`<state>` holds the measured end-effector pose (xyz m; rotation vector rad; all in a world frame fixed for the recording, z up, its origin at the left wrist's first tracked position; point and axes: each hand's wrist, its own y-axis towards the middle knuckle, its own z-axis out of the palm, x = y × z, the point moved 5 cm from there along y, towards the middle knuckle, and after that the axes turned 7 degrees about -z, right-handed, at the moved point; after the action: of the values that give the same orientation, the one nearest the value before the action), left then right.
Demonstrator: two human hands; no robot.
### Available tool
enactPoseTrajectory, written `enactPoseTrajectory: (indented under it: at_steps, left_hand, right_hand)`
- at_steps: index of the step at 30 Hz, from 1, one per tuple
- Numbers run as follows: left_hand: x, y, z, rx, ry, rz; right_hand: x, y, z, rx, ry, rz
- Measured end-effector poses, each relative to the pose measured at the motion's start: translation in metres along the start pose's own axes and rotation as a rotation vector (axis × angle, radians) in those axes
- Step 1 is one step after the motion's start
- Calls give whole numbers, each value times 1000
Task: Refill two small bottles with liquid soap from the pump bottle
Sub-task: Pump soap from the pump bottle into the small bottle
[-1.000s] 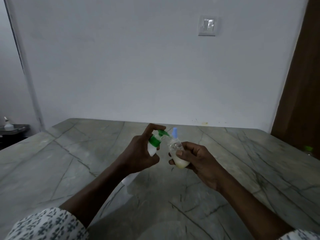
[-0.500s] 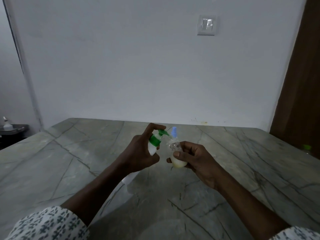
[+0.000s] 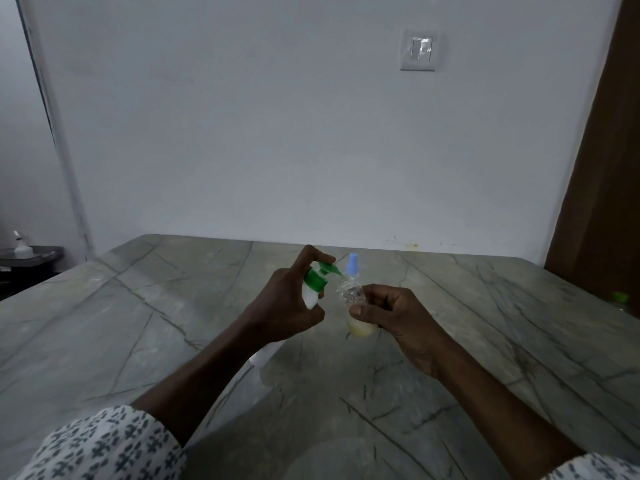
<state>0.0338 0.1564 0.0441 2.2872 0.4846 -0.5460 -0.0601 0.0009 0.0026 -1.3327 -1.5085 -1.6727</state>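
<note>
My left hand point(image 3: 284, 304) grips a white pump bottle point(image 3: 311, 289) with a green collar and green pump head, held tilted above the table, the index finger lying over the pump top. The green spout points at the mouth of a small clear bottle point(image 3: 358, 318). My right hand point(image 3: 391, 317) holds that small bottle, which has pale yellowish liquid in its lower part. A small blue-capped item point(image 3: 352, 266) stands just behind the clear bottle's neck; its lower part is hidden.
The grey veined stone table point(image 3: 485, 341) stretches to a white wall. A small green object point(image 3: 620, 296) lies at the table's right edge by a brown door. A dark side surface with a little white bottle point(image 3: 20, 245) sits far left.
Both hands and the two bottles hold nearly the same pose. The view has shifted only slightly.
</note>
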Motion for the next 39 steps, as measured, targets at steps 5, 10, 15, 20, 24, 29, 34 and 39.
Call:
enactPoseTrajectory:
  at_steps: [5, 10, 15, 20, 24, 29, 34, 39]
  left_hand:
    - [0, -1, 0, 0, -23, 7]
    - [1, 0, 0, 11, -28, 1]
    - [0, -1, 0, 1, -24, 24]
    - [-1, -1, 0, -14, -18, 23]
    - [-1, -1, 1, 5, -20, 21]
    - [-1, 0, 1, -1, -19, 33]
    - [-2, 0, 1, -13, -21, 39]
    - [-2, -1, 1, -11, -17, 35]
  right_hand:
    - [1, 3, -1, -20, -9, 3]
    - [2, 4, 0, -11, -5, -7]
    - [2, 3, 0, 3, -24, -22]
    - [2, 1, 3, 12, -27, -20]
    - [4, 3, 2, 4, -13, -30]
    - [3, 2, 1, -4, 1, -34]
    - [1, 1, 2, 15, -1, -19]
    - [0, 1, 3, 19, -7, -16]
